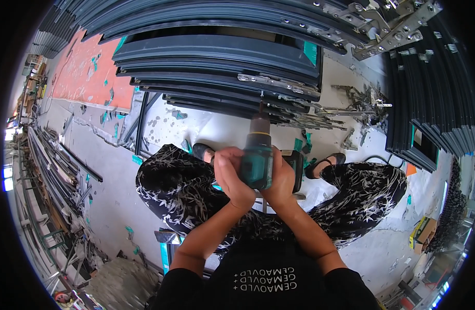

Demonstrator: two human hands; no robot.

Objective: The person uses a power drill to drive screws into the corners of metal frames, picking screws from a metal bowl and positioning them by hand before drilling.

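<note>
Closes left grip (229,173) around the left side of a teal power drill (257,165) and right grip (281,178) around its right side, clasping it between both. Hides part of the tool behind right grip, with a black block (299,168) showing just beyond. Holds the drill between widely spread legs in black-and-white patterned trousers (180,188), with its dark nose (259,126) aimed away from the wearer. Carries a slim bit (261,107) at that nose, pointing toward the near edge of a stack of dark frames (216,59). Ends near a silvery metal strip (270,82) on the stack; cannot tell about contact between bit and metal. Shows thin metal rods (322,118) bunched to the right of the bit, near scattered metal pieces (369,101). Shows further dark frames (439,88) at far right, bright metal fittings (397,31) at top right, and an orange-red board (92,77) at left, strewn with green scraps (109,94). Has long profiles (54,178) heaped along the left of a pale floor (113,206), and a yellow-and-brown box (423,234) to the right.
</note>
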